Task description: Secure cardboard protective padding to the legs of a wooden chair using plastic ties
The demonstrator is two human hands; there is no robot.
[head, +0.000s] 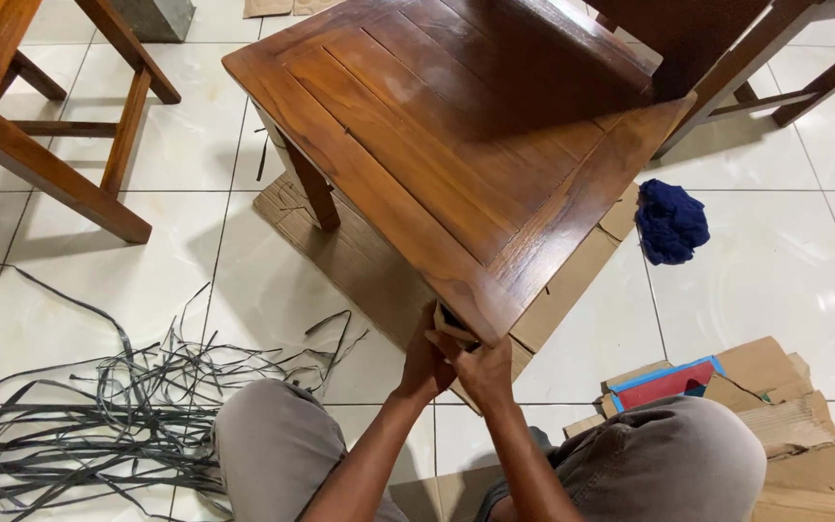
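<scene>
Both hands meet at the near corner of the wooden chair (pixel 456 145) — the left hand (pixel 424 369) curled shut against the leg just under the seat, the right hand (pixel 483 370) closed beside it, fingers pinching something small I cannot make out. The corner lies at twelve o'clock from the hands, and the seat's long edge runs off toward ten o'clock. Flattened cardboard (pixel 359 256) lies under the chair. Grey plastic straps (pixel 99 416) sprawl at nine o'clock — a blue cloth (pixel 671 222) sits at two o'clock on the tiled floor (pixel 785 261).
</scene>
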